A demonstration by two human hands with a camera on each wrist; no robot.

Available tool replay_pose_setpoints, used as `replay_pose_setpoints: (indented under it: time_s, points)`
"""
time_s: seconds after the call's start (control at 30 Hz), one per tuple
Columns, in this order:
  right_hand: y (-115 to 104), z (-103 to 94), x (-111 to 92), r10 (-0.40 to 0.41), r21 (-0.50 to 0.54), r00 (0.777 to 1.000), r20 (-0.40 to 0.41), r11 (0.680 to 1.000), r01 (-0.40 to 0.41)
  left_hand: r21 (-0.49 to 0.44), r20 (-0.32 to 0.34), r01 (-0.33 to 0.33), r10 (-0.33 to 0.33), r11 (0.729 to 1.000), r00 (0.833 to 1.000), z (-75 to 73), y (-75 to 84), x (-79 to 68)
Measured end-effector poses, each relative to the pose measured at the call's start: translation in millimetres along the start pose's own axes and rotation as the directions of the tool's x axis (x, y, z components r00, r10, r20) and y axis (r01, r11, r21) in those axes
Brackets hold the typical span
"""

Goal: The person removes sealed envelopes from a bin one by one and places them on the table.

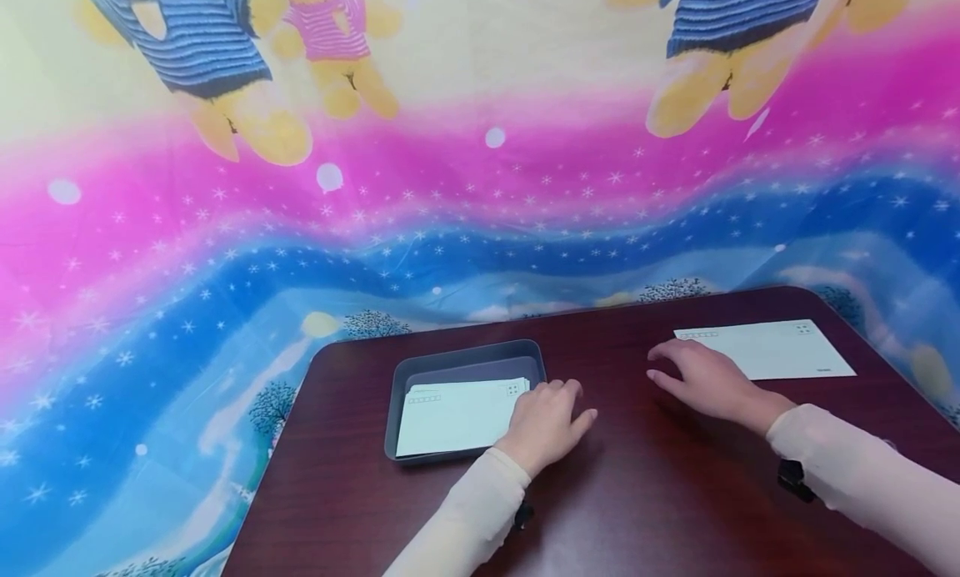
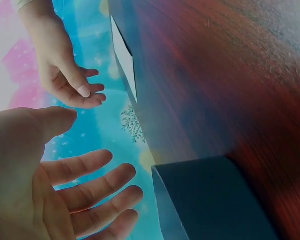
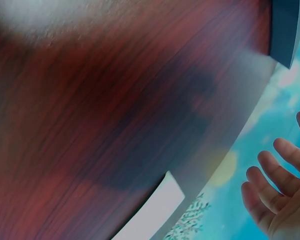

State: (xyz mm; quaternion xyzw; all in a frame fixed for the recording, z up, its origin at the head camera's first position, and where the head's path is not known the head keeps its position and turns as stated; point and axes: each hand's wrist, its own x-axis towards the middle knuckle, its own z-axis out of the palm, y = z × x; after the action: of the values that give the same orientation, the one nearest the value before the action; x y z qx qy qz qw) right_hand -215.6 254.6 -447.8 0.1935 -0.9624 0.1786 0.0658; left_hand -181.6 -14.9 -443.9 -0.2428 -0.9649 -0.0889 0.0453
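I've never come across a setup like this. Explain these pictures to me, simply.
There is no robot here: these are a person's two bare hands in pale sleeves. The widest picture comes from a camera worn on the head, looking forward and down. The other two come from cameras on the wrists, each showing its own hand up close.

On the dark reddish table is a grey tray holding several envelopes. One loose envelope lies flat farther right. Behind hangs a colourful backdrop with teddy bears.

The left hand is by the tray's right side, and the right hand is near the loose envelope. Both have relaxed fingers and hold nothing.
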Motion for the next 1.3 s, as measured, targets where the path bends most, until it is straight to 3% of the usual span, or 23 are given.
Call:
replay_pose_setpoints:
  time_s: [0.77, 1.3]
  points:
    - [-38, 19.3, -6, -0.080, -0.016, 0.997, 0.020, 0.997, 0.081, 0.008, -0.056, 0.007, -0.006, 1.000, 0.998, -2.2, -22.8, -13.7]
    - [-55, 27.8, -10, -0.102, -0.019, 0.995, 0.004, 0.995, 0.102, -0.012, -0.078, 0.057, -0.058, 0.998, 0.995, -1.4, -39.2, -27.3]
